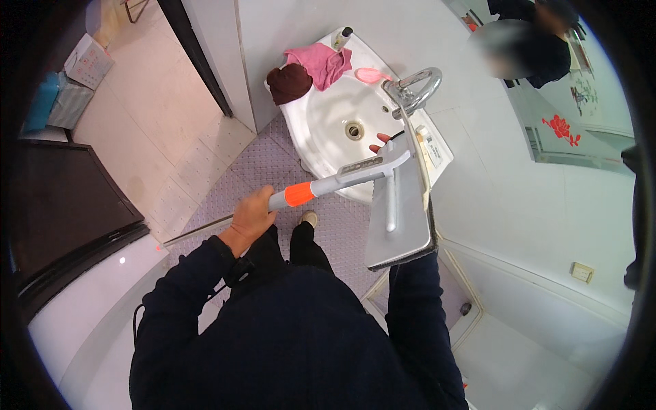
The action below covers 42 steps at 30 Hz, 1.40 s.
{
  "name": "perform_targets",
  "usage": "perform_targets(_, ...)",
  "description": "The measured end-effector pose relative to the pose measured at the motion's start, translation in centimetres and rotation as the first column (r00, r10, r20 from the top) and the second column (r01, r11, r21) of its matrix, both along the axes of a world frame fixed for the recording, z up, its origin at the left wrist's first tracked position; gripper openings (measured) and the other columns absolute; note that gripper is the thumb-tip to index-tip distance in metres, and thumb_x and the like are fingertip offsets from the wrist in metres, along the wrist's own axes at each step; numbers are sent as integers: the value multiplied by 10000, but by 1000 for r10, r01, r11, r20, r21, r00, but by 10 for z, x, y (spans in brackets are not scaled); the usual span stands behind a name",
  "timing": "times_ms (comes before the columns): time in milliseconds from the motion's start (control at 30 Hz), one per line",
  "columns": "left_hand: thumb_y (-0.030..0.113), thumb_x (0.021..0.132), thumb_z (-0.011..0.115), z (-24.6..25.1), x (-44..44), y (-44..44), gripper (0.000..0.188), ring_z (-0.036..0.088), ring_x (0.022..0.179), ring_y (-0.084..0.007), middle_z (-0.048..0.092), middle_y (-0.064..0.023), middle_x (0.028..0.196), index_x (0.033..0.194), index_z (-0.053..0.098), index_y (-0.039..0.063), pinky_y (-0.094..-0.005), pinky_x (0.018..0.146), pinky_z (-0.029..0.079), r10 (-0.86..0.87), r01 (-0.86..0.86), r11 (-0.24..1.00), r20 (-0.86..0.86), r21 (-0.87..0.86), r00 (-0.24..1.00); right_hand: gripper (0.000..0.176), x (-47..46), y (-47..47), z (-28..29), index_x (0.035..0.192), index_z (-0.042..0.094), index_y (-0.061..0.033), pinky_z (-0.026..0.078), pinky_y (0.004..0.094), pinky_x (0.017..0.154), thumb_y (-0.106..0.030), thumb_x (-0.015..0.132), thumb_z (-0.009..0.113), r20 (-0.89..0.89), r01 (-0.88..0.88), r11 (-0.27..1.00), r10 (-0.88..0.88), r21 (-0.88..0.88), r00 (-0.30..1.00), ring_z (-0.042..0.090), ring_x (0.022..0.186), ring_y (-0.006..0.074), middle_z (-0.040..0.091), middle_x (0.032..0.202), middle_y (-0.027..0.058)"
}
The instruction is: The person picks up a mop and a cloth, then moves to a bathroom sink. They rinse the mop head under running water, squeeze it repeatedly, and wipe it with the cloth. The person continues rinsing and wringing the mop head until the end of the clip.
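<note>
My left hand (251, 219) is closed around the grey pole of a flat-headed cleaning wiper, just below its orange collar (299, 194). The wiper's broad grey head (407, 205) is raised at the right, tilted, with a dark fuzzy pad along its lower edge and a pale strip along its far side. Fingertips of my right hand (378, 143) show past the head, over the basin. The head hides the rest of that hand, so its hold is unclear. Beneath lies a white washbasin (328, 123) with a drain and a chrome tap (423, 89).
On the basin rim are a dark brown cloth (289, 84), a pink cloth (320, 64), a small bottle (342, 38) and a pink brush-like item (370, 75). A mirror (558, 128) hangs on the right wall. A dark door (72, 205) and doorway stand left; a raised ledge (464, 318) is at lower right.
</note>
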State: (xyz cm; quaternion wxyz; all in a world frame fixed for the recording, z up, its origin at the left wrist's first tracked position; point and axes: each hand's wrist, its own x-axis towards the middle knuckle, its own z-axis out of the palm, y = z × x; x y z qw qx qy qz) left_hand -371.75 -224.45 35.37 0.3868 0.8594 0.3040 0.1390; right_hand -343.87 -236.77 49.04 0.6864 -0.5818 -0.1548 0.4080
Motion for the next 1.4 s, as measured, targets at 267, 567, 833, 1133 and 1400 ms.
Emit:
perform_targets(267,100,749,681,7,-1,5,276,604,803,-434,623,-208,840,961,509,62,-505,673,482,-3,2,999,-14,-49,1000,394,17,6,-11,1225,586,-48,520,268,641,-333,971,488,49,57,951,-45,-303,998,578,715,133,594,901,48)
perform_targets(567,200,804,675,16,-11,28,218,629,794,-411,654,-199,830,936,618,35,-450,674,491,19,-14,962,17,-274,1000,404,24,13,-46,1303,469,48,567,278,567,-158,960,528,-25,231,912,-254,-340,967,628,696,202,614,1041,143)
perform_targets(833,290,835,671,25,10,36,290,629,689,-300,627,-172,732,881,628,7,-394,650,482,-81,68,914,-16,-399,997,431,-6,12,-25,1193,597,-22,525,278,667,-147,810,751,796,286,904,91,-318,598,626,776,160,580,1103,107)
perform_targets(1133,249,820,678,27,16,36,271,656,712,-331,656,-180,747,900,634,-6,-423,667,500,-92,54,870,-54,-489,994,233,-8,41,26,991,668,-20,506,354,727,-27,767,732,999,39,999,14,-16,50,630,807,299,659,864,128)
perform_targets(1400,261,806,695,20,12,42,277,617,608,-255,604,-135,644,774,607,-1,-387,606,476,-122,131,882,49,-453,991,155,10,47,36,949,699,7,494,260,651,-92,832,722,877,47,981,148,-190,457,606,689,132,674,788,85)
